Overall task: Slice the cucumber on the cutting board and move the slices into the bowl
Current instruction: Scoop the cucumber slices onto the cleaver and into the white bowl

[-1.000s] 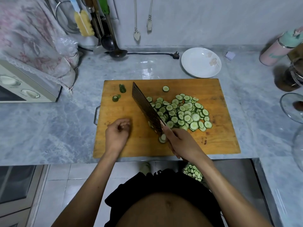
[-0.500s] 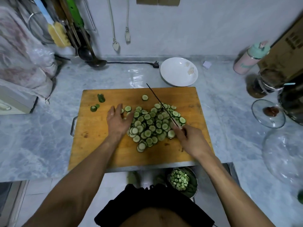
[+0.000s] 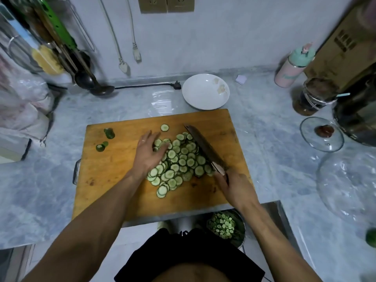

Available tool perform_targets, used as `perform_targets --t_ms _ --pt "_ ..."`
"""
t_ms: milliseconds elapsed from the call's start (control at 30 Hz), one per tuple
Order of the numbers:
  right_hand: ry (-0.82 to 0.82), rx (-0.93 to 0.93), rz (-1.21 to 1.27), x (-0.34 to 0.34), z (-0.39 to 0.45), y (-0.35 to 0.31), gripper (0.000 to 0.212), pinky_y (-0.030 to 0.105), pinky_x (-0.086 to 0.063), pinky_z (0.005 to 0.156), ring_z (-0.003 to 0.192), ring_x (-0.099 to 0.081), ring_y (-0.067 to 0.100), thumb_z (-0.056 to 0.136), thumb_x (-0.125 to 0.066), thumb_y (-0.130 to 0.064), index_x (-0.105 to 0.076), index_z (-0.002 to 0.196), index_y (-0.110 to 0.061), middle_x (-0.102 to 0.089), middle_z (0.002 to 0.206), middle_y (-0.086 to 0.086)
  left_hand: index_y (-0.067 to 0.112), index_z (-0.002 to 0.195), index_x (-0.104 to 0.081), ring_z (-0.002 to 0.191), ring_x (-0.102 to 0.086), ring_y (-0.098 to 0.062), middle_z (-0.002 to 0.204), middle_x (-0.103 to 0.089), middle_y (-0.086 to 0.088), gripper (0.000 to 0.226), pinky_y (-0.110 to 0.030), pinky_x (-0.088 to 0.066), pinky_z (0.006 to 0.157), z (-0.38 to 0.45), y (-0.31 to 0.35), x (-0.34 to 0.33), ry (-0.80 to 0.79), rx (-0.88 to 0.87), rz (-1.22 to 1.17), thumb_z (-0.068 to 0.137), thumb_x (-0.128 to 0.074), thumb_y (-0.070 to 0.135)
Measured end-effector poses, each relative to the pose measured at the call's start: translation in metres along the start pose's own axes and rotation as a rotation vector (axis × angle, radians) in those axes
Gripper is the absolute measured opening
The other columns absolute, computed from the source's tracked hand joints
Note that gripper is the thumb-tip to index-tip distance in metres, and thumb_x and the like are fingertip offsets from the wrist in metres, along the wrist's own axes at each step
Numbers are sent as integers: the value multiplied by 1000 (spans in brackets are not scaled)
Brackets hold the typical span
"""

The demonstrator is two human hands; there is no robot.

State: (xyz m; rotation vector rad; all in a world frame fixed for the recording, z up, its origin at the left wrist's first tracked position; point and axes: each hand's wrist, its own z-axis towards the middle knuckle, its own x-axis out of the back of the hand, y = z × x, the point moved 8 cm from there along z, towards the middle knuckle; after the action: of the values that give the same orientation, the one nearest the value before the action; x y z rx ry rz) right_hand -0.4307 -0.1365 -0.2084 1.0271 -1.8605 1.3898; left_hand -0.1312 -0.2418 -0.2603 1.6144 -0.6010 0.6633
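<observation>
The slicing looks finished, and the step in hand is the gathering. A heap of cucumber slices (image 3: 177,161) lies in the middle of the wooden cutting board (image 3: 114,180), which sits on the grey marble table (image 3: 40,190). The left hand (image 3: 148,153) lies flat on the left side of the heap, its fingers straight and a little spread, pressing on the slices. The right hand (image 3: 236,187) is clamped around the handle of a cleaver (image 3: 203,148), and the broad blade stands along the right side of the heap. So the slices are held between the palm and the blade.

One single slice (image 3: 164,127) lies apart on the far side of the heap, and some dark green end pieces (image 3: 105,139) lie at the far left part of the board.

A metal bowl (image 3: 240,237) stands below the near edge of the table, to the right of the person — it already holds many slices. A white bowl (image 3: 205,91) stands just beyond the far edge of the board, with no cucumber in it.

As I judge it, the next move calls for sliding the blade under the heap, keeping the left palm against it, and carrying the load over to a bowl, probably the metal one. The thin slices can slip off the sides of the blade, so the lift should be level and not hurried.

About writing: the brown box (image 3: 343,47) at the far right carries dark printed marks, but they are too blurred to read. The pink bottle with a mint-green cap (image 3: 293,68) shows only a pale pattern, with no legible brand.
</observation>
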Motion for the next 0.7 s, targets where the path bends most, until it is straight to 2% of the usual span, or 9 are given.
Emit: perform_targets --t_ms 67,133,200,267,367,467,533,600,700 --pt "-37 55 7 -6 -1 -5 47 34 -32 53 67 -57 28 97 -39 -62 -49 78 -19 -51 67 -1 27 146 -42 148 -16 -26 160 -25 -6 77 -46 -18 120 15 5 -1 -26 -2 74 84 -44 73" --pt "-14 74 48 0 -2 -3 51 33 -29 49 57 -51 21 94 -37 -66 -47 71 -21 -48 60 -3 24 148 -40 147 -16 -28 159 -25 -9 75 -47 -15 120 28 17 -7 -60 -19 148 88 -43 70" --pt "35 50 84 9 -5 4 57 38 -36 48 52 -48 17 90 -33 -71 -50 72 -20 -47 55 -3 23 147 -41 146 -20 -28 157 -30 -10 75 -51 -13 119 37 27 -17 -110 -60 226 89 -40 70" --pt "88 11 87 18 -12 14 60 43 -44 52 54 -53 17 90 -33 -71 -58 85 -18 -52 56 -2 23 143 -46 144 -25 -27 153 -37 -8 79 -52 -18 117 38 35 -26 -145 -116 282 84 -34 74" --pt "156 -25 102 25 -21 27 51 42 -47 54 55 -55 17 97 -40 -60 -63 97 -15 -54 56 -2 22 138 -54 137 -36 -26 148 -44 -6 72 -42 -28 115 29 46 -30 -172 -198 277 86 -41 71" --pt "141 -103 110 18 -26 39 50 41 -47 54 56 -56 22 97 -41 -57 -59 85 -11 -54 57 1 20 136 -55 130 -45 -24 141 -52 -5 56 -33 -35 108 19 54 -28 -187 -270 193 94 -52 55" --pt "117 -119 132 9 -31 37 50 40 -42 52 58 -55 28 98 -41 -56 -55 80 -11 -53 57 2 19 132 -59 124 -51 -22 132 -59 -4 57 -37 -42 104 11 55 -14 -100 -300 131 92 -48 58" --pt "91 -106 170 -2 -36 26 48 39 -39 53 63 -57 33 98 -42 -54 -54 80 -10 -56 62 7 17 126 -62 121 -52 -21 127 -62 -4 57 -43 -42 104 0 45 4 62 -271 82 91 -45 59" --pt "44 -82 228 -20 -37 5 42 37 -35 56 67 -56 36 98 -45 -52 -48 73 -18 -57 65 9 17 129 -61 129 -45 -26 136 -55 -10 63 -49 -37 108 -32 12 13 242 -61 37 91 -43 64"
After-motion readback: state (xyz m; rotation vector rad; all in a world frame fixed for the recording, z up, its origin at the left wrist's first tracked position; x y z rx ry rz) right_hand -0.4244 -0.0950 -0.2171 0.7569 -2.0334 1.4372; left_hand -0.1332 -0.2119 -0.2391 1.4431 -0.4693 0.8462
